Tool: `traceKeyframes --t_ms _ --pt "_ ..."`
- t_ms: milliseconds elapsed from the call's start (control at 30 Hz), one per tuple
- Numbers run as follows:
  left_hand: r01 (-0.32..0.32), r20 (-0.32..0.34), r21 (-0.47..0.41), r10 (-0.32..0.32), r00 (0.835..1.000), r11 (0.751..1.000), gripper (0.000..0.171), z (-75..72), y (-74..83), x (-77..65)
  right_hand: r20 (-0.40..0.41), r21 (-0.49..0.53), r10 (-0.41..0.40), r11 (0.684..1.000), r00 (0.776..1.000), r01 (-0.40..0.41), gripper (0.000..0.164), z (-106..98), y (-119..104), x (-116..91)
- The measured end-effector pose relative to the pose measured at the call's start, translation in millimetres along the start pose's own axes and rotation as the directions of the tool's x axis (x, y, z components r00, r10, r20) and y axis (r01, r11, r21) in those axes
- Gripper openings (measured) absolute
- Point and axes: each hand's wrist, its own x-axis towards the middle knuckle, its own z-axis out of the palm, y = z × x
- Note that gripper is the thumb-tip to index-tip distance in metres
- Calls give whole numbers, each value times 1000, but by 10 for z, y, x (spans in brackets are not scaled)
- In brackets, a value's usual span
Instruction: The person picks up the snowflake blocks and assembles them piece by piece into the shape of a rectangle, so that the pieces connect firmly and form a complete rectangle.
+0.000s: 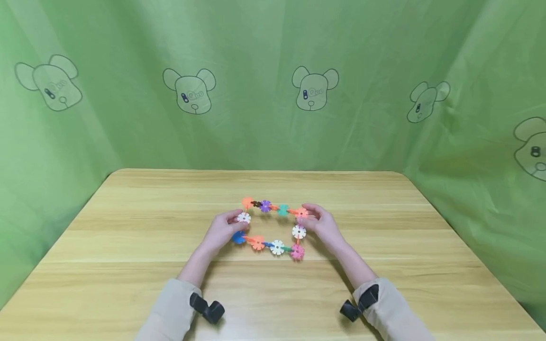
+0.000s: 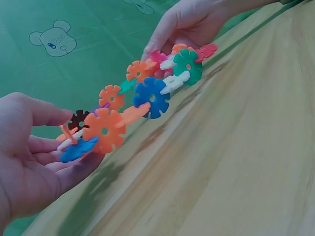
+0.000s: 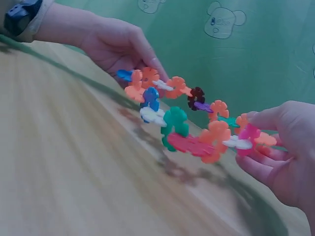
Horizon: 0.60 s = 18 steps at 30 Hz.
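Note:
A loop of interlocked notched snowflake discs (image 1: 258,243) hangs between both hands, roughly rectangular, in orange, white, blue, green, purple, pink and dark brown. On its left side my left hand (image 1: 219,230) pinches the loop around a white disc (image 1: 244,218), thumb on the near side. Opposite, my right hand (image 1: 324,227) grips the other short side, with thumb and fingers about a pink disc (image 3: 249,138). A white disc (image 1: 299,231) shows just below the right thumb. Shadows fall on the wood beneath the loop, which is held above the surface.
The light wooden table (image 1: 128,213) has rounded far corners. Green curtains (image 1: 256,137) printed with bear heads hang behind and at both sides. Each sleeved wrist wears a black camera mount, one on the left (image 1: 207,308) and one on the right (image 1: 359,303).

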Motion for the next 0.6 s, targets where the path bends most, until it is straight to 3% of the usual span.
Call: traceKeyframes --t_ms 133,300,600 --pt "10 9 12 -10 1000 1000 52 -14 7 1 -38 -62 -5 998 999 2 54 10 21 84" --pt "18 9 21 -19 1000 1000 51 -15 7 21 -31 -127 -20 992 999 16 54 22 42 149" --pt "48 32 10 -48 998 999 57 -54 -27 28 13 -35 36 999 999 -35 50 64 32 261"
